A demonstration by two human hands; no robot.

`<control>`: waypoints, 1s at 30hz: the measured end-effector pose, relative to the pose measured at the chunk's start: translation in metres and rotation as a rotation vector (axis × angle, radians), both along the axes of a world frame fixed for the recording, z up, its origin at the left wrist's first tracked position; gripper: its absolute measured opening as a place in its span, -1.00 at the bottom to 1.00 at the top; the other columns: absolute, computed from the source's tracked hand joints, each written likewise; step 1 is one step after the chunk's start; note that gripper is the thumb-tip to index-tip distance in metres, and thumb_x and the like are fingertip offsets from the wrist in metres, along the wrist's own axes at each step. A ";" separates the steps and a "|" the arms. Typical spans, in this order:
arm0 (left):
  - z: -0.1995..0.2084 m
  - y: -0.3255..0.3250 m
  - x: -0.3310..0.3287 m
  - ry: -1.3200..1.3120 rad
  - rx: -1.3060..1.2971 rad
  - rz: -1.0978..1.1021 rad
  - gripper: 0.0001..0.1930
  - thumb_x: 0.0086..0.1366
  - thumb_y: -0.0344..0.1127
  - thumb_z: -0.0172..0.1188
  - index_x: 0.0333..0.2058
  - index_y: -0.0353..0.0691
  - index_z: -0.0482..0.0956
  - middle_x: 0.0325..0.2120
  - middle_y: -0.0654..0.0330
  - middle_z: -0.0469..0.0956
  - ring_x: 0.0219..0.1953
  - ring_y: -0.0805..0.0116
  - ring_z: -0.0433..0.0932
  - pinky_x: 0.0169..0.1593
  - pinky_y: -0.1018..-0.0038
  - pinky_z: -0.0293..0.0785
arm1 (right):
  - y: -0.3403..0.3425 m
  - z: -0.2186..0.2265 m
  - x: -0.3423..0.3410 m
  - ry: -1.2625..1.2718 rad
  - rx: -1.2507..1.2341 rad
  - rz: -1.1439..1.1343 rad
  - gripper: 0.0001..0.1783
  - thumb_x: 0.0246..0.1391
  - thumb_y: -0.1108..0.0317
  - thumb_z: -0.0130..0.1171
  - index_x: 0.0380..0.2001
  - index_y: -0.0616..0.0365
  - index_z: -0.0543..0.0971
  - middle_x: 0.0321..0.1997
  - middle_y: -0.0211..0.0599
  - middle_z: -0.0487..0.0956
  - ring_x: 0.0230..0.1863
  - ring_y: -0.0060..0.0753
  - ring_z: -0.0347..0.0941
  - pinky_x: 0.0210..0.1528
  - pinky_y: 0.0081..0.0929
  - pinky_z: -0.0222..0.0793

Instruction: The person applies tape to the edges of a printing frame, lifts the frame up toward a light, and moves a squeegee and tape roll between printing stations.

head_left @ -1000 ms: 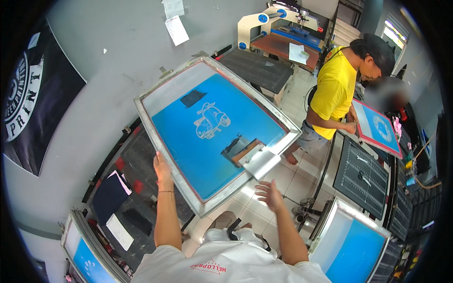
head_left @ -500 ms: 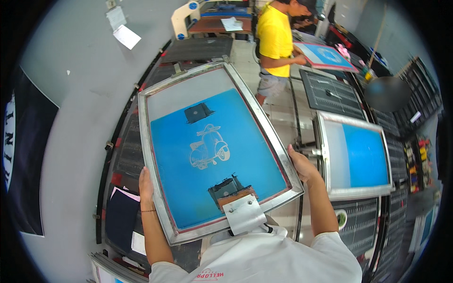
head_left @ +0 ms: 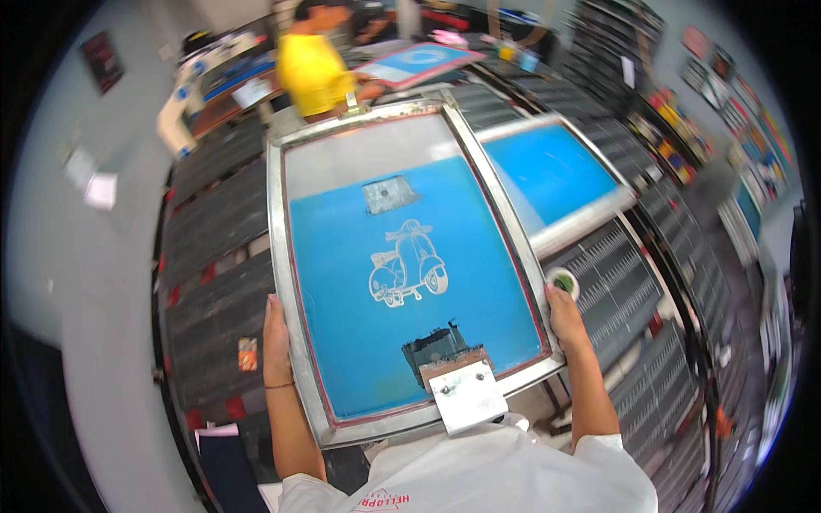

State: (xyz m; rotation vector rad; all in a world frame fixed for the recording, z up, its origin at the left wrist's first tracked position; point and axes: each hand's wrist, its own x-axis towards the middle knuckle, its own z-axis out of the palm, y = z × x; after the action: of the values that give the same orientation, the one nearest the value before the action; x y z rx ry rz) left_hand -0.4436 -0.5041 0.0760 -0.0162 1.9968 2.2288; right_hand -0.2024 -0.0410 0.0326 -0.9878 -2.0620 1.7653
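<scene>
Between my two hands I carry a silk-screen frame, metal-edged with blue-coated mesh and a pale scooter drawing in the middle. My left hand grips its left edge, fingers mostly hidden beneath. Opposite, my right hand holds the lower right edge, thumb on the rim. Dark patches of tape mark the mesh above and below the drawing. A metal plate with bolts is fixed to the edge nearest my body. The screen is tilted in front of my chest, above the aisle.
On the right-hand bench lies another blue screen frame, near a round tub with green content. Long dark printing benches run along the left. A co-worker in a yellow shirt stands ahead beside a red-edged screen.
My view and body have turned to the right, with the screen still in both hands. The co-worker and the second screen now appear further left.
</scene>
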 end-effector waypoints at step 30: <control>-0.198 0.601 0.214 0.271 -0.523 -1.258 -0.33 0.41 0.16 -0.07 -0.03 -0.54 0.41 -0.07 -0.19 0.49 0.03 0.03 0.47 0.10 0.24 0.34 | -0.005 -0.183 0.408 -0.153 -0.036 -1.458 -0.52 0.37 0.08 -0.17 -0.58 0.15 0.35 -0.61 -0.55 0.20 -0.54 -0.61 0.06 -0.47 -0.45 0.03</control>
State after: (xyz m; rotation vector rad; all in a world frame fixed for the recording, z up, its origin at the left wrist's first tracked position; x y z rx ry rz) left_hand -0.2297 0.0968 -0.1222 1.1531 1.7751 0.9285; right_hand 0.2055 -0.0458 -0.1504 -1.9045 -0.7428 0.8792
